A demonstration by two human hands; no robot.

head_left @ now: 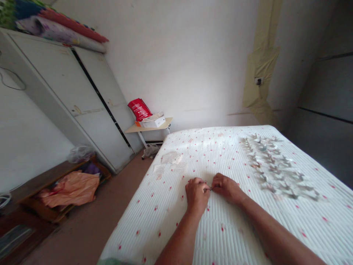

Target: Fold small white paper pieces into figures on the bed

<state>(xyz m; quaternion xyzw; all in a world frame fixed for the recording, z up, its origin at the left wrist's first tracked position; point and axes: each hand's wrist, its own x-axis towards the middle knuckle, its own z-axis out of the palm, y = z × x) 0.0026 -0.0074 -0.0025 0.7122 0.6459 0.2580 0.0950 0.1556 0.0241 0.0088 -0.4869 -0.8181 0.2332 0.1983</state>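
Note:
Both hands meet low over a white ribbed bed cover (171,206) dotted with red. My left hand (197,193) is closed, its thumb and fingers pinched on a tiny dark piece (211,188). From the other side my right hand (224,187) pinches the same spot, fingers bent together. The piece is too small to make out. To the right, several small greyish folded pieces (271,163) lie in rows on the cover. Thin printed paper slips (172,160) rest at the upper left of the bed.
Behind the bed's left corner stands a small table (150,129) with a red bag (139,109) and a white box (156,122). A grey cabinet (66,84) stands at left, near a low wooden shelf with an orange plastic bag (71,189).

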